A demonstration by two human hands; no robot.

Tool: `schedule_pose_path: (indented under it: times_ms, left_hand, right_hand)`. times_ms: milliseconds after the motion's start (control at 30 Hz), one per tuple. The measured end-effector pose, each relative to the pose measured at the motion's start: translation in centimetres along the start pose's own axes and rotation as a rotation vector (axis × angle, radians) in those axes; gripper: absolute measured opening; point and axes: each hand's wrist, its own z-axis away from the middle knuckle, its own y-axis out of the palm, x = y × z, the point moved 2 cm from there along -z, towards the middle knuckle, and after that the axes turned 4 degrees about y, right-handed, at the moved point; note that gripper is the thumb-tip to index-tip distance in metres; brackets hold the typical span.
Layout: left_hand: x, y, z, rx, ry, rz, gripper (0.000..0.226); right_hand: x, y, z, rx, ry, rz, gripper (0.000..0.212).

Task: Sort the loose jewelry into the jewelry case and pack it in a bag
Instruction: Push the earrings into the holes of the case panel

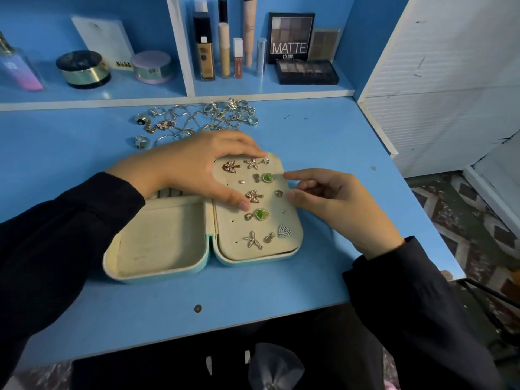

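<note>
Head view, looking down at a blue counter (253,291). A pale jewelry case (157,266) lies open flat near the middle. Its left half is a padded compartment with ring rolls (167,192) at the back. Its right half is an earring panel (225,243) pinned with sparkly studs: starfish, fish, pineapple and two green stones.

The left hand (197,167) lies flat on the panel's upper left, fingers spread, steadying it without gripping. The right hand (334,204) is at the panel's right edge, loosely curled. Its forefinger points toward the upper green earring (267,177), and it holds nothing visible.

The loose jewelry (197,119), a tangle of rings and chains, sits at the back of the counter, well apart from the case. No bag is in sight.

This looks like the earring-sorting step. The next move probably calls for reaching to the pile, picking one small piece and seating it in a free hole or roll.

On the shelf (281,90) behind, an eyeshadow palette (291,38) reads "MATTE" and a white card (107,40) reads "NUDE". Other labels are too blurred to read.
</note>
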Motion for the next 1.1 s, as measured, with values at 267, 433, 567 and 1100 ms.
schedule_pose_path:
  times_ms: [267, 433, 567, 1100]
  left_hand:
    - [1.1, -1.1, -5.2, -0.221, 0.016, -0.016, 0.038]
    - [2.9, -1.3, -10.5, -0.236, -0.055, -0.131, 0.030]
    - [3.9, -1.1, -13.5, -0.245, -0.058, -0.194, 0.027]
    - [4.6, -0.3, -16.4, -0.262, -0.016, -0.221, 0.008]
  right_hand:
    - [0.5, -4.1, -6.3, -0.215, -0.086, 0.276, 0.011]
    - [0.0, -5.5, -11.9, -0.303, -0.222, 0.529, 0.018]
    - [-0.1, -6.0, -14.8, -0.326, -0.273, 0.658, 0.021]
    - [-0.1, -5.4, -17.5, -0.336, -0.256, 0.772, 0.013]
